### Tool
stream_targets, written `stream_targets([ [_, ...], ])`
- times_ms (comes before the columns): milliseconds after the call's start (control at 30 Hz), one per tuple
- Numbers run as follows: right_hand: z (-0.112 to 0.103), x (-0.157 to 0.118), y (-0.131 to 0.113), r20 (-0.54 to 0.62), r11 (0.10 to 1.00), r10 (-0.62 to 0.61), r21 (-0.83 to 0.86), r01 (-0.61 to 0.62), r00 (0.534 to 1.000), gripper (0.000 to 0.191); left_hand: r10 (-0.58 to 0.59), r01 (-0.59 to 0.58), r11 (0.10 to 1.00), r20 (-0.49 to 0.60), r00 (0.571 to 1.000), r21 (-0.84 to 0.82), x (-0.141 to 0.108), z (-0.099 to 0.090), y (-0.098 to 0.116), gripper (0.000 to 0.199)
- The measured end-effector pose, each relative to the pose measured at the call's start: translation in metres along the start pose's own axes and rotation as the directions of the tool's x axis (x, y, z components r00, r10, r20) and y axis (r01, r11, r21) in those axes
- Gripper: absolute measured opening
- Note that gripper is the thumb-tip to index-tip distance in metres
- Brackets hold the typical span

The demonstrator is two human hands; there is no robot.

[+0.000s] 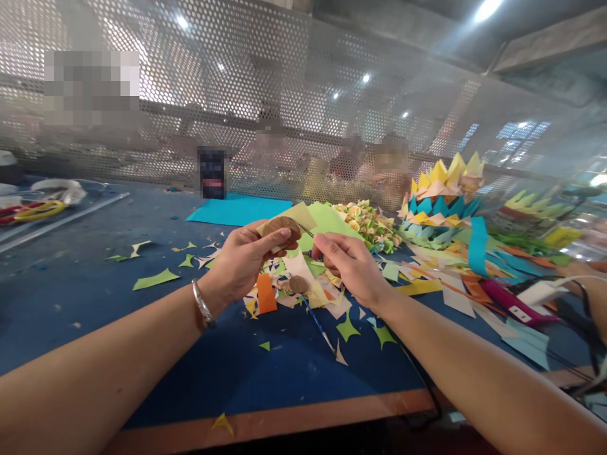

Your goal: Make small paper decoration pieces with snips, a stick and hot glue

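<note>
My left hand (249, 256) pinches a round brown disc (281, 232) together with a pale yellow paper piece (303, 216). Close to its right, my right hand (348, 262) has its fingers closed on a thin dark tool (305, 232), whose far end meets the paper at the disc. Beneath both hands lies a second brown disc (298, 284) among paper scraps, beside an orange strip (266, 294). A blue pen-like stick (318, 325) lies slanting on the blue table (190, 360).
Behind the hands are blue paper (241, 210), green paper (327, 221) and a pile of small paper pieces (367, 224). Layered paper crowns (443, 202) stand right, near a magenta power strip (519, 303). Scissors (40, 210) lie far left. A perforated screen (284, 82) stands behind.
</note>
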State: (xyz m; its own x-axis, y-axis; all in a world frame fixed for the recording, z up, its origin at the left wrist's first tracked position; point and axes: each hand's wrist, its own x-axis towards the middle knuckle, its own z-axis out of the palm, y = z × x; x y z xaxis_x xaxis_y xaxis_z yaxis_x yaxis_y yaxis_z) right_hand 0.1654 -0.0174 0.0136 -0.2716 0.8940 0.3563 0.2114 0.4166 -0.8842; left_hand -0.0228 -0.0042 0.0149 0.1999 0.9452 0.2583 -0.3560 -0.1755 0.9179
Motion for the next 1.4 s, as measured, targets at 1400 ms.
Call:
stream_targets([
  [1400,-0.009,0.002,-0.011,0.040,0.961,-0.107,-0.251,0.114,0.993,0.047,0.075,-0.118,0.976,0.222,0.972,0.185,0.000,-0.003,0.000,0.016],
])
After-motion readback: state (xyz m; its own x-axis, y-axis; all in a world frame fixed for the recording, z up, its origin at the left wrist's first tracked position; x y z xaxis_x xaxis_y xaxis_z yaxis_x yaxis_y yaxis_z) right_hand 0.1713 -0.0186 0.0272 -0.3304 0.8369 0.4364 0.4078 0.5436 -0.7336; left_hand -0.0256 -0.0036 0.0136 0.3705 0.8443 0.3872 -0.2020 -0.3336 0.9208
